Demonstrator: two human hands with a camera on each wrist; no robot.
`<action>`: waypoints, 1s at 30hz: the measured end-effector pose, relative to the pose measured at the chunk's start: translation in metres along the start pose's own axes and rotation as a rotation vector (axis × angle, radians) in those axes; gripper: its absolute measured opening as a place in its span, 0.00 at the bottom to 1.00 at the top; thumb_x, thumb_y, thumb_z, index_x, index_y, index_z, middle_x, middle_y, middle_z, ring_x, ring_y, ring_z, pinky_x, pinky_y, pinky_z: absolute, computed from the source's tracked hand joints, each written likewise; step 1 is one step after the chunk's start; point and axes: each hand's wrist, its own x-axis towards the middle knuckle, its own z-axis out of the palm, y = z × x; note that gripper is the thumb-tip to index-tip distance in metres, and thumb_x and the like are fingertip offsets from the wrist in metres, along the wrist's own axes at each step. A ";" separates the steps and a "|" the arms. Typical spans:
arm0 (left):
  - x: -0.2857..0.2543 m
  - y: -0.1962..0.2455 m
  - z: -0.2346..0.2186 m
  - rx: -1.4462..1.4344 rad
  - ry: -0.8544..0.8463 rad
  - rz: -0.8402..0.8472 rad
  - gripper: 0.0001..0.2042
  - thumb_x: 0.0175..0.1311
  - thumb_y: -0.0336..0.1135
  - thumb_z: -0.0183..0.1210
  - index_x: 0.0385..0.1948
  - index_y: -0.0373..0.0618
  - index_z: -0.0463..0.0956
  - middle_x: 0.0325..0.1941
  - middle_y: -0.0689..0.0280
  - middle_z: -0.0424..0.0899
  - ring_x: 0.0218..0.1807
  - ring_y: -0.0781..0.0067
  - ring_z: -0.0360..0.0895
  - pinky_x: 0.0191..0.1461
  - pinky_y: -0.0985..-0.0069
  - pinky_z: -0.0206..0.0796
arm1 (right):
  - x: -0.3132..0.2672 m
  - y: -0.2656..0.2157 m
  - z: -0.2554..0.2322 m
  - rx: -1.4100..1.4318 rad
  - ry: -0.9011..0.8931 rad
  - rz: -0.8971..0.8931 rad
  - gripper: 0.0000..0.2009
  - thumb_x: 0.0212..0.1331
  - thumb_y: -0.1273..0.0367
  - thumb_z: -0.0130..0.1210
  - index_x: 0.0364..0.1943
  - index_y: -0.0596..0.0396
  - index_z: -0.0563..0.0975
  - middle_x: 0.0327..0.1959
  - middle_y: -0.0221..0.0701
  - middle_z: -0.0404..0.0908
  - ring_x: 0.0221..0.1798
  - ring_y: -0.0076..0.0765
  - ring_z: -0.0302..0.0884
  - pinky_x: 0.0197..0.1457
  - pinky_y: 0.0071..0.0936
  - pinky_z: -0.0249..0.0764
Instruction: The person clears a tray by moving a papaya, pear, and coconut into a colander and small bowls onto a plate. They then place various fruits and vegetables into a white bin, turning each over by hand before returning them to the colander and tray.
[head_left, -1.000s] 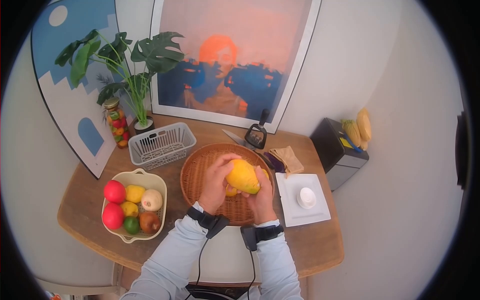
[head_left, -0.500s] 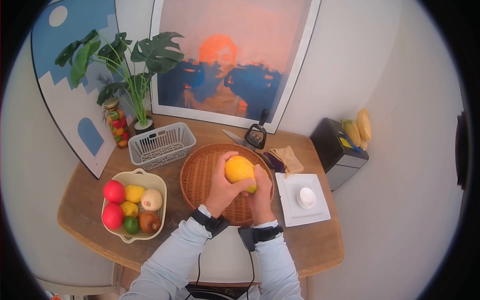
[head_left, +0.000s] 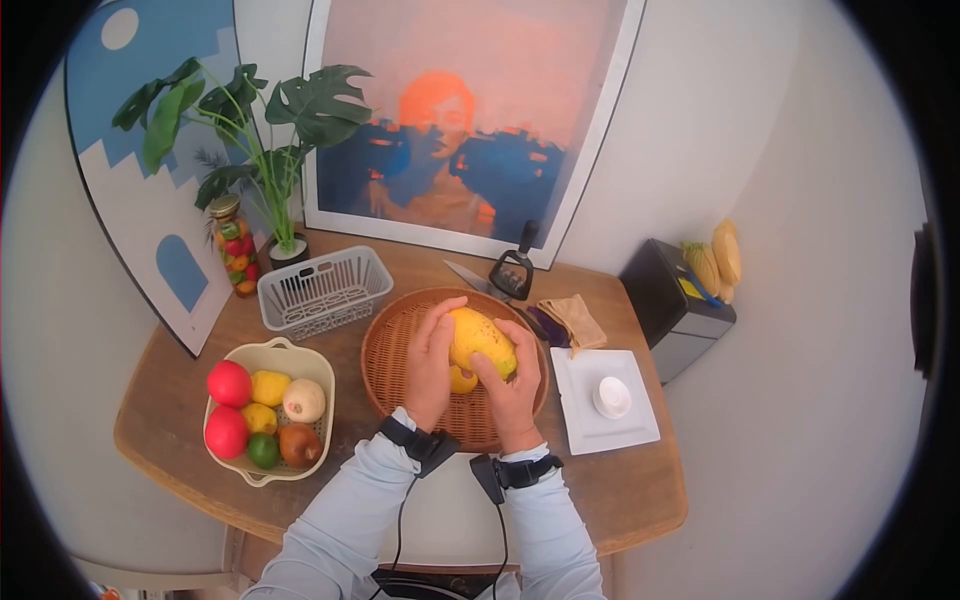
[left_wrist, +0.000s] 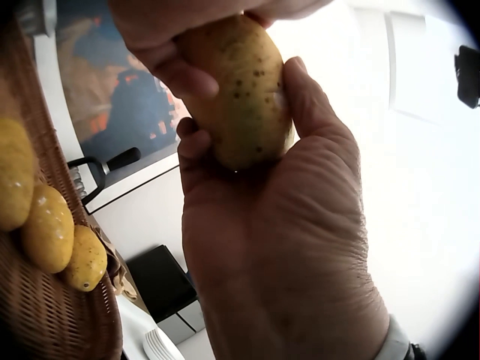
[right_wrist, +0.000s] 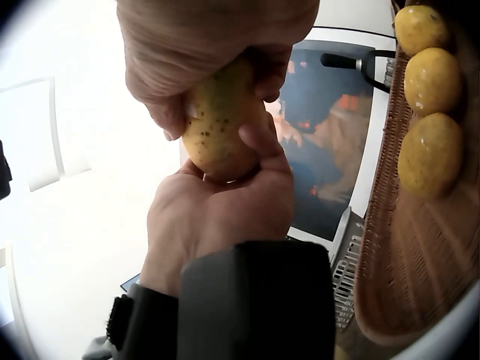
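Yellow with brown specks and a green tinge at one end, the plump oval fruit (head_left: 473, 333) is in my grip, raised above the round brown wicker basket (head_left: 395, 325). My left hand (head_left: 430, 372) curls round its left side, and my right hand (head_left: 510, 393) closes on the right, thumb across the front. Below, three smaller yellow fruits (right_wrist: 433, 80) lie inside the basket, near its rim. That basket sits mid-way along the brown wooden table (head_left: 165, 410); the cream plastic basket (head_left: 327, 385) of mixed produce stands toward the left edge, the grey slatted plastic basket (head_left: 285, 315) near the far-left corner, and the square white plate (head_left: 600, 437) by the right edge, bearing a small white cup (head_left: 611, 397).
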 end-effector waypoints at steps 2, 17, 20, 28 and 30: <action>0.000 0.003 0.000 -0.016 -0.002 0.000 0.16 0.77 0.38 0.44 0.57 0.41 0.74 0.55 0.64 0.77 0.52 0.74 0.74 0.55 0.78 0.68 | -0.001 0.002 0.001 0.018 0.005 0.008 0.23 0.56 0.64 0.66 0.54 0.59 0.74 0.54 0.40 0.74 0.58 0.44 0.72 0.62 0.35 0.68; 0.004 -0.021 -0.004 -0.073 -0.005 0.002 0.19 0.72 0.35 0.51 0.61 0.42 0.65 0.57 0.60 0.71 0.59 0.70 0.69 0.62 0.74 0.65 | 0.001 0.005 0.000 -0.005 -0.002 -0.073 0.21 0.61 0.67 0.62 0.57 0.57 0.73 0.58 0.38 0.73 0.61 0.41 0.71 0.66 0.35 0.66; 0.005 -0.021 -0.005 -0.069 -0.019 0.006 0.18 0.72 0.36 0.51 0.61 0.42 0.65 0.57 0.60 0.71 0.58 0.69 0.69 0.61 0.74 0.65 | -0.003 -0.001 0.004 0.347 0.012 0.466 0.20 0.65 0.65 0.58 0.58 0.59 0.72 0.57 0.38 0.73 0.60 0.39 0.70 0.66 0.33 0.66; 0.002 -0.019 -0.004 0.012 0.001 -0.035 0.23 0.69 0.37 0.58 0.62 0.40 0.62 0.58 0.58 0.70 0.58 0.68 0.70 0.62 0.72 0.66 | -0.002 0.003 0.001 0.018 -0.060 0.164 0.21 0.69 0.61 0.55 0.58 0.60 0.70 0.55 0.38 0.73 0.54 0.37 0.73 0.60 0.31 0.69; 0.000 -0.011 0.001 0.059 0.002 -0.019 0.23 0.69 0.36 0.58 0.62 0.40 0.63 0.57 0.58 0.70 0.58 0.68 0.70 0.61 0.73 0.66 | -0.003 0.003 0.001 0.157 -0.071 0.368 0.20 0.70 0.62 0.53 0.58 0.60 0.70 0.55 0.38 0.73 0.55 0.36 0.72 0.61 0.31 0.68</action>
